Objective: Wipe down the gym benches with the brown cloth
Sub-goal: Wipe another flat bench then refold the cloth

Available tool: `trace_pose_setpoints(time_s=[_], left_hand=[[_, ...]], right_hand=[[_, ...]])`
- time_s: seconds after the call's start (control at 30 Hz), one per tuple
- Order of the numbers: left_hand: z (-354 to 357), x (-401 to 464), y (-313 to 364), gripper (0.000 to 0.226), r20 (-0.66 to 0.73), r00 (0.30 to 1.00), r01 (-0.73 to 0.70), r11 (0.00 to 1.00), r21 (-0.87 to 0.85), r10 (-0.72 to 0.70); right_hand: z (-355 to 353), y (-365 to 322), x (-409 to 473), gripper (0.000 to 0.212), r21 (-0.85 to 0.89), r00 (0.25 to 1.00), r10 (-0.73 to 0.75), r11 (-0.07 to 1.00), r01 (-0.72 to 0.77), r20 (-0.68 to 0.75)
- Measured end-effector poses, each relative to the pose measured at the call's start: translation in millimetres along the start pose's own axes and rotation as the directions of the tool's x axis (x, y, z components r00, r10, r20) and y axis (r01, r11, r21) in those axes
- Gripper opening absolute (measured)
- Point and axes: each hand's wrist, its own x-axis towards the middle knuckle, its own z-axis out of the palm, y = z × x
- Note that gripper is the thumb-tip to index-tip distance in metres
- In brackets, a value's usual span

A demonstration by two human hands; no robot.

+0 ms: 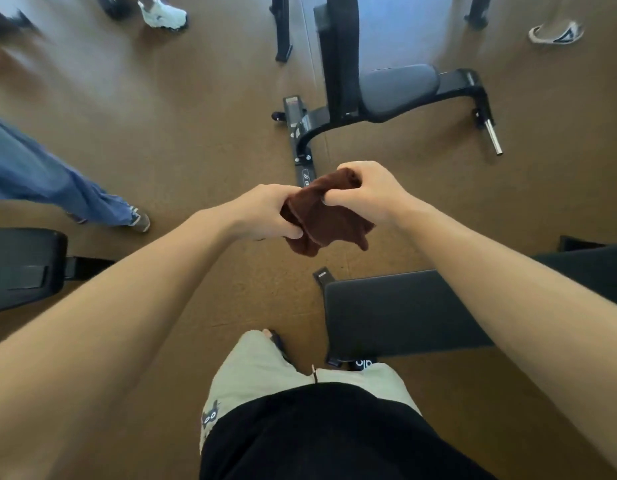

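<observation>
A bunched brown cloth [326, 216] hangs in the air in front of me, held by both hands. My left hand [265, 211] pinches its lower left part. My right hand [366, 190] grips its upper right edge. Below my right forearm lies a flat black bench pad [397, 311], partly hidden by the arm. Farther ahead stands an upright black bench with a padded seat [399, 86] and a tall backrest. The end of a third black bench [23, 268] shows at the left edge.
The floor is brown. A person's leg in blue jeans [58, 183] stands at the left. White sneakers [163, 13] are at the top left and a sandalled foot [556, 32] at the top right. My own legs and foot fill the bottom centre.
</observation>
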Motion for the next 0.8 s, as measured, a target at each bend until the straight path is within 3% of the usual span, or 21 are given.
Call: trace_pose_setpoints(time_s=[0.27,0.4,0.57,0.8], left_hand=[[-111,90,-88,0.036,0.122,0.99,-0.071,0.997,-0.044,0.076],[-187,124,-145,0.037,0.206,0.971,-0.139,0.986,0.087,0.119],[-291,152,-194,0.01,0.059,0.993,-0.114,0.985,0.129,0.107],[-371,202,-186,0.006,-0.097,0.993,-0.057,0.998,0.039,0.061]], right_hand=[[18,-49,125,0.009,0.078,0.978,0.156,0.986,-0.146,-0.137],[35,-81,192,0.019,0.154,0.927,0.304,0.949,-0.275,-0.221],[38,-117,265,0.04,0.287,0.849,0.433,0.891,-0.352,-0.303],[37,-152,352,0.048,0.371,0.776,0.46,0.874,-0.313,-0.431]])
